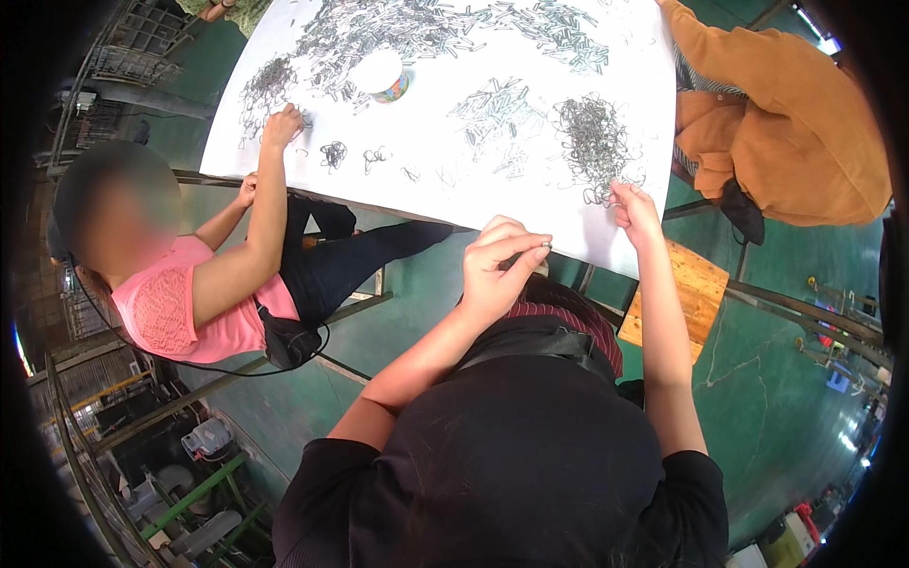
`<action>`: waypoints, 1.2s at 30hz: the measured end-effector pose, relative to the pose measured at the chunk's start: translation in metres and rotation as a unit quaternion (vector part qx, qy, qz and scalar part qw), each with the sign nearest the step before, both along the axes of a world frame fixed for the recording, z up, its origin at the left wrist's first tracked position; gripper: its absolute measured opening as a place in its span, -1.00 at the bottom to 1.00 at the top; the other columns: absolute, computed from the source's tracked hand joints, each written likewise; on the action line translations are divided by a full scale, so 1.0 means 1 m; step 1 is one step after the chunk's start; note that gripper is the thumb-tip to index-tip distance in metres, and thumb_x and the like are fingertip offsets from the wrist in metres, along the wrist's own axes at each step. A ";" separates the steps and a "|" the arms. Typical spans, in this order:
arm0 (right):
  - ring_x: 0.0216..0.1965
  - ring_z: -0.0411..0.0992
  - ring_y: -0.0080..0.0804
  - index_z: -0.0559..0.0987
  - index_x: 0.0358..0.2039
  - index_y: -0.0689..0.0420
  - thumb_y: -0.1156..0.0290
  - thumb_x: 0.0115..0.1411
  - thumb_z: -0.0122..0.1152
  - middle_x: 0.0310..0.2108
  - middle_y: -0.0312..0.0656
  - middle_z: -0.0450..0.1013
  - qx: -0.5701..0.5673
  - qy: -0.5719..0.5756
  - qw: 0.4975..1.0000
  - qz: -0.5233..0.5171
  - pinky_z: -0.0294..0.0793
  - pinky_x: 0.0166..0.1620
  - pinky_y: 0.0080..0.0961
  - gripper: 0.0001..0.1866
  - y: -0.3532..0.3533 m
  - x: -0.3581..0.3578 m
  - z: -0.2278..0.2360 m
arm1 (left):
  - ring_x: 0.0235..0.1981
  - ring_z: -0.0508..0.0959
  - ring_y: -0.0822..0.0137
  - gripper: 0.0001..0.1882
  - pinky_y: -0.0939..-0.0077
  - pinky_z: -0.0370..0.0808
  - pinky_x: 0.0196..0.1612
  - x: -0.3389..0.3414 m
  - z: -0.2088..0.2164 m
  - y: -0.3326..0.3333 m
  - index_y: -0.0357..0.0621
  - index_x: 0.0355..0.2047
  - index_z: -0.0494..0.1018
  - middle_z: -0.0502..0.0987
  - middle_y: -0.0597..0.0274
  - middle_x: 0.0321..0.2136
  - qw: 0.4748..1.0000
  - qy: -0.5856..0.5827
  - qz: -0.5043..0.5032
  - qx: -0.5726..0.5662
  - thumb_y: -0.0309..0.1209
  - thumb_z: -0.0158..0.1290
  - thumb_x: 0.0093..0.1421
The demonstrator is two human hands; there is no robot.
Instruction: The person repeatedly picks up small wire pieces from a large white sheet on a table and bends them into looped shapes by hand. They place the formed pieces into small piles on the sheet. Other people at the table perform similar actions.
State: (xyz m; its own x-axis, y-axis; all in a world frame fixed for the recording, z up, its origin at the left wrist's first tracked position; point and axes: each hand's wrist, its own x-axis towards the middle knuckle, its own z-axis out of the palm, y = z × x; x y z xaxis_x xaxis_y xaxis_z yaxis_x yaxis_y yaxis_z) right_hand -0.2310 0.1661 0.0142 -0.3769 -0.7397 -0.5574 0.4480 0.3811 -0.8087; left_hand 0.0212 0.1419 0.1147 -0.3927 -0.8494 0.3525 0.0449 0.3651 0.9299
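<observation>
Left hand [497, 265] raised, pinching small metal piece [545, 245]; right hand [634, 210] on table [530, 204].

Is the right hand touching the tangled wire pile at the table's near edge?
Touching. The head view shows the right hand with its fingertips on the loose loops at the near fringe of the wire pile on the white table.

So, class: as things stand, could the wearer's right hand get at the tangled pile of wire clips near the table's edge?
Probably yes: the right hand already rests at the near fringe of the wire clips, with nothing between them.
</observation>
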 end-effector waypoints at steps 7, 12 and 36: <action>-0.72 0.13 -0.78 0.39 -0.55 0.17 0.49 0.10 0.03 -0.65 -0.28 0.37 -0.186 0.009 0.978 0.099 0.04 -0.68 -0.83 -0.89 0.022 0.082 0.085 | -0.52 0.39 0.40 -0.89 0.58 0.31 -0.40 0.000 0.000 -0.003 -0.27 -0.49 0.51 0.46 0.25 -0.63 0.999 -0.012 0.005 0.043 -0.60 0.11 -0.11; -0.70 0.16 -0.78 0.38 -0.56 0.17 0.47 0.11 0.04 -0.66 -0.30 0.36 -0.206 -0.015 0.969 0.137 0.09 -0.66 -0.84 -0.87 0.028 0.098 0.102 | -0.52 0.40 0.41 -0.92 0.58 0.32 -0.40 -0.004 -0.006 -0.002 -0.27 -0.51 0.50 0.47 0.24 -0.61 0.998 -0.028 -0.003 0.054 -0.59 0.10 -0.09; -0.77 0.22 -0.53 0.40 -0.63 0.26 0.65 -0.09 0.15 -0.67 -0.18 0.36 -0.340 0.398 0.842 0.132 0.17 -0.68 -0.64 -0.90 0.044 0.128 0.122 | -0.40 0.44 0.11 -0.91 0.30 0.38 -0.30 0.020 -0.144 -0.124 -0.18 -0.56 0.47 0.45 0.10 -0.55 0.901 -0.405 0.039 -0.153 -0.45 0.07 -0.12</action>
State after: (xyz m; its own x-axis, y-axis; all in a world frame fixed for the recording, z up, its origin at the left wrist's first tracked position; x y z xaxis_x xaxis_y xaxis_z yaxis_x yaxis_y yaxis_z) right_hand -0.1026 0.2104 0.1365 -0.2035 -0.9024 0.3798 -0.3668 -0.2894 -0.8841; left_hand 0.0414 0.0180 -0.0293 -0.5706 -0.7965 0.2002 -0.6387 0.5836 0.5015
